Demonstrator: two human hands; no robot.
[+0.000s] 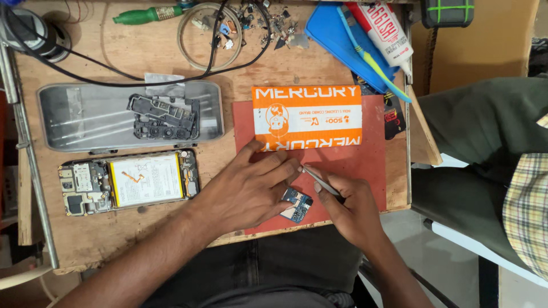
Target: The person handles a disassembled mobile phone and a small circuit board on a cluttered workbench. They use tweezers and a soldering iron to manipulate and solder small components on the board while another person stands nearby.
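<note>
My left hand [251,185] lies flat on the red mat [371,154], fingers pressing down on a small blue circuit board [297,206] near the mat's front edge. Metal tweezers [319,181] are pinched in my right hand [348,208], their tip pointing up-left toward my left fingertips, just above the board. Part of the board is hidden under my left palm.
An orange and white box [308,117] lies on the mat's far side. At left are an opened phone with its battery showing [128,181], a grey phone back cover [80,117] holding a black inner frame [165,117], cables, a blue tray [337,34], a toothbrush and a glue tube. A seated person's legs [485,125] are at right.
</note>
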